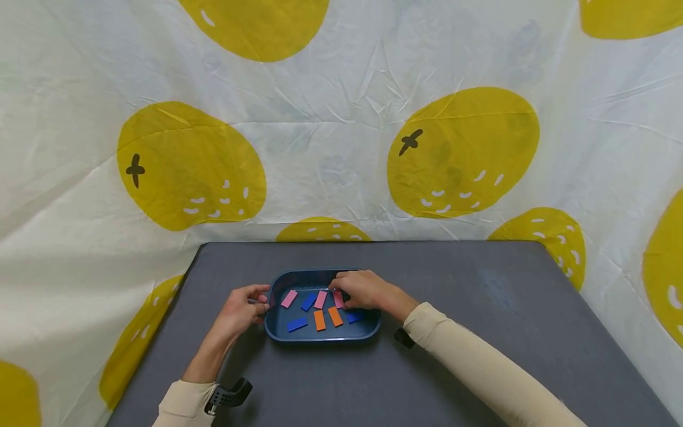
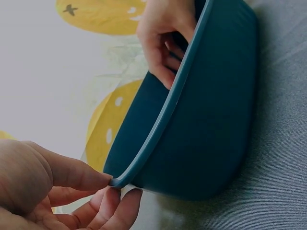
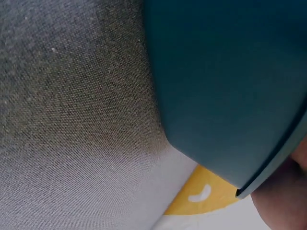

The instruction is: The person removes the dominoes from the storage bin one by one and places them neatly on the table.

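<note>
A dark blue tray (image 1: pixel 322 340) with raised walls stands on the grey table and holds flat oblong blocks. My left hand (image 1: pixel 242 306) is at its left end, pinching the rim (image 2: pixel 158 122) between thumb and fingers. My right hand (image 1: pixel 365 289) reaches over the right part of the tray, fingers pointing down inside. Its thumb and forefinger pinch a pink block (image 1: pixel 338 299). To the left lie two more pink blocks (image 1: pixel 320 299), two orange blocks (image 1: pixel 319 321) and two blue blocks (image 1: pixel 296 324). Another blue block (image 1: pixel 354 317) sits partly covered beneath the right hand.
The grey table (image 1: pixel 453 279) extends to both sides of the tray and in front of it. A white cloth (image 1: pixel 331 160) printed with yellow fruit hangs behind the table's far edge. Dark wrist bands (image 1: pixel 229 394) sit by both sleeve cuffs.
</note>
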Motion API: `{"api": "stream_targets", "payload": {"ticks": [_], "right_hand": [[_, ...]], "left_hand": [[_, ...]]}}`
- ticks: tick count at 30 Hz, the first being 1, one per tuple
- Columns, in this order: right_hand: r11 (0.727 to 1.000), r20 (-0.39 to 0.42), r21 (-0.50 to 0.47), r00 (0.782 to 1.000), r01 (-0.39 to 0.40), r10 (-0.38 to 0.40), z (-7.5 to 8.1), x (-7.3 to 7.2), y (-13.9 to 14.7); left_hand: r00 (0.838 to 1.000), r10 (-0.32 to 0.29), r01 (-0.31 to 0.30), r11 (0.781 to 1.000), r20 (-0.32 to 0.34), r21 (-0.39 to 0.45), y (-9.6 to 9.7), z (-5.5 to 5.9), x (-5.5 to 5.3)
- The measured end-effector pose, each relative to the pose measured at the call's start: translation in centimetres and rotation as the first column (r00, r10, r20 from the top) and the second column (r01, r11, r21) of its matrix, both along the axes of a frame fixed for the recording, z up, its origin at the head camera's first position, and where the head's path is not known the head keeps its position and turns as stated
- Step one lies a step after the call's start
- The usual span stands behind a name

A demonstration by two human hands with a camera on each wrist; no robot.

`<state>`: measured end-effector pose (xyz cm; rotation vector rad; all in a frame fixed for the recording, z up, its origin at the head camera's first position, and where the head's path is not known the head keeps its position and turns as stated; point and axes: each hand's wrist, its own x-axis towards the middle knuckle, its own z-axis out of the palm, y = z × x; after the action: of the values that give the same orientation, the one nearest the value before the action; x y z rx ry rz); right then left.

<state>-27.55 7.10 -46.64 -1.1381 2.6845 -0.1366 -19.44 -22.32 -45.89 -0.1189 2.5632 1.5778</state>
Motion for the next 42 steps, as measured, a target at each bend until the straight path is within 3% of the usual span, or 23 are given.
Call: {"api": "stream_targets", "payload": {"ticks": [6, 12, 33, 42], "right_hand": [[0.999, -0.051, 0.026, 0.998, -0.04, 0.041, -0.2, 0.3, -0.3], [0.998, -0.061, 0.05, 0.998, -0.028, 0.031, -0.1, 0.3, 0.0], [0.992, -0.069, 0.082, 0.993, -0.092, 0.097, -0.2, 1.9, 1.6], [0.994, -0.083, 0.05, 0.991, -0.102, 0.106, 0.9, 3.1, 2.7]], "left_hand": [[1.0, -0.005, 0.004, 0.999, -0.006, -0.033, 0.1, 0.3, 0.2], [1.0, -0.01, 0.009, 0.999, -0.01, -0.04, 0.2, 0.3, 0.2], [0.999, 0.027, -0.028, 0.999, -0.028, -0.035, 1.4, -0.3, 2.7], [0.998, 0.046, -0.048, 0.998, -0.038, -0.05, 1.8, -0.6, 3.7]]}}
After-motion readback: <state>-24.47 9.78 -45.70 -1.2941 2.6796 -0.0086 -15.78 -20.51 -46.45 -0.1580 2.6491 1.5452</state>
